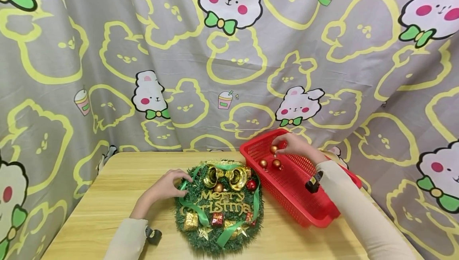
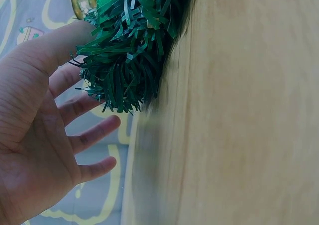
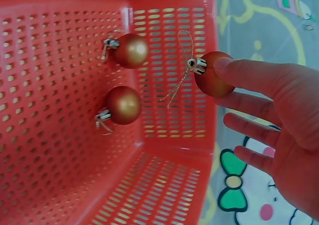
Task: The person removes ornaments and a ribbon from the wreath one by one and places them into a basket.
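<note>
A green Christmas wreath [image 1: 218, 230] with gold lettering, bells, ribbon and small gift boxes lies on the table. At its left edge is my left hand [image 1: 167, 185], thumb and fingers spread around the tinsel; the left wrist view shows the fingers [image 2: 94, 132] mostly straight. Over the far end of a red basket [image 1: 287, 196], my right hand [image 1: 295, 145] pinches a gold Christmas ball [image 3: 213, 78] between thumb and fingers, its string loop hanging free. Two more gold balls, one upper [image 3: 130, 50] and one lower [image 3: 122, 105] in the right wrist view, lie inside the basket.
The basket stands slantwise to the right of the wreath, close to its edge. Wooden table [image 1: 107, 196] shows to the left of the wreath. A patterned curtain [image 1: 229, 65] hangs behind the table and at both sides.
</note>
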Demonstrator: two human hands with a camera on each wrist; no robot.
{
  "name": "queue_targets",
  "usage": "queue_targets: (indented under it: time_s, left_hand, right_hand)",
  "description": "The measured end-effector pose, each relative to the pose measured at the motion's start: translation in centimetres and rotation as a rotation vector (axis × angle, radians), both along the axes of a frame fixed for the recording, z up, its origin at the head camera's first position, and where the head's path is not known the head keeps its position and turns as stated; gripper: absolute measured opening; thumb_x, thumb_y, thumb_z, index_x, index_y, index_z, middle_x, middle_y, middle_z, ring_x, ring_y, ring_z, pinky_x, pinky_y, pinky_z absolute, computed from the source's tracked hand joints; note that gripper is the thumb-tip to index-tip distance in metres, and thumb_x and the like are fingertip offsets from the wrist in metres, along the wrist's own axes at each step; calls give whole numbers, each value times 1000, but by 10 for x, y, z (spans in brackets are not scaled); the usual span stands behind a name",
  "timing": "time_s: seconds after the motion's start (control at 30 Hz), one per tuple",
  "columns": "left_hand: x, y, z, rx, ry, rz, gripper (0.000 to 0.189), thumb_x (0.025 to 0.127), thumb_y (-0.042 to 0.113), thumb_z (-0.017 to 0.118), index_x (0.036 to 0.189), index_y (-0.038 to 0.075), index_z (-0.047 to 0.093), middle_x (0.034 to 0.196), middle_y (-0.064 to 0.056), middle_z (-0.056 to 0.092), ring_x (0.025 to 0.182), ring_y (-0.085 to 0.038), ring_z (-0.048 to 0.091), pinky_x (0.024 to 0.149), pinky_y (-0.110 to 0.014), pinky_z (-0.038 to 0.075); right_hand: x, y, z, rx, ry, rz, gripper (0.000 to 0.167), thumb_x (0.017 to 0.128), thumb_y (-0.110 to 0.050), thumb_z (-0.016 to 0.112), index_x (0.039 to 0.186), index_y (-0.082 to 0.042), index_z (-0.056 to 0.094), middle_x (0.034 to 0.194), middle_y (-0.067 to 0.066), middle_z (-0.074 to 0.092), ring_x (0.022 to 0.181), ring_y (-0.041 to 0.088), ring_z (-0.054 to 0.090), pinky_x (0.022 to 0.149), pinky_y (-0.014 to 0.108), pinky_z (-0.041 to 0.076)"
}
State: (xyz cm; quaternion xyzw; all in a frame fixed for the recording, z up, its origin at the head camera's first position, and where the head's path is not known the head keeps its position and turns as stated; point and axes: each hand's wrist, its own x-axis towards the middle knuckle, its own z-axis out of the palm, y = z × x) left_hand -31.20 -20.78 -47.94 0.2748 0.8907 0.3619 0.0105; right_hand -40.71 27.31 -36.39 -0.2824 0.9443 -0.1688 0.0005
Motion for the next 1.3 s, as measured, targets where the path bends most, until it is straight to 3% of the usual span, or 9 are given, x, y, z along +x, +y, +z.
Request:
queue_targets:
  time_s: [0.33, 0.5, 0.6, 0.7, 0.83, 1.03, 1.3]
  left_hand:
    - [-1, -3, -2, -5, 10, -18, 34, 83, 12, 78, 117, 14, 72, 124, -7, 68, 122, -39, 56, 106, -69, 42]
    - [-3, -4, -6, 2, 8, -30, 35, 83, 13, 79, 117, 15, 71, 123, -6, 68, 121, -37, 57, 106, -67, 44]
    - [-4, -4, -7, 13, 11, -47, 35, 83, 12, 78, 117, 13, 71, 121, -6, 68, 119, -36, 59, 106, -66, 45]
    - [-4, -4, -7, 12, 12, -46, 35, 83, 13, 78, 117, 13, 71, 121, -6, 68, 119, -35, 59, 106, -66, 44]
    - [-4, -4, -6, 7, 3, -30, 34, 83, 13, 79, 117, 15, 72, 123, -6, 68, 122, -37, 57, 107, -68, 42]
    - [-4, -4, -2, 12, -7, -26, 34, 83, 13, 79, 116, 15, 72, 124, -7, 68, 124, -39, 56, 107, -68, 42]
    - [-2, -4, -3, 9, -14, -27, 34, 84, 13, 78, 117, 14, 71, 125, -8, 67, 123, -39, 56, 105, -66, 45]
  right_hand:
    - [-5, 3, -27, -33, -68, 17, 23, 86, -6, 79, 108, -2, 75, 100, 8, 75, 92, 27, 66, 77, 32, 55]
    - [-7, 2, -38, -23, -88, 24, 23, 85, -7, 80, 106, -3, 76, 99, 7, 76, 95, 26, 68, 85, 43, 60]
    - [-8, 1, -44, -24, -96, 33, 23, 83, -7, 81, 105, -5, 76, 97, 5, 76, 94, 23, 69, 84, 40, 60]
    - [-8, 0, -47, -28, -112, 38, 23, 82, -7, 81, 105, -5, 76, 95, 5, 76, 91, 21, 69, 78, 32, 60]
    - [-6, -1, -48, -31, -127, 52, 22, 83, -8, 82, 104, -4, 77, 96, 5, 76, 89, 19, 69, 77, 30, 59]
    - [-4, 0, -54, -20, -150, 52, 17, 83, -7, 81, 99, -4, 76, 86, 2, 73, 75, 10, 60, 65, 24, 54]
    - [-5, 0, -61, -22, -157, 34, 18, 83, -7, 81, 101, -3, 76, 91, 6, 75, 81, 12, 65, 71, 25, 56]
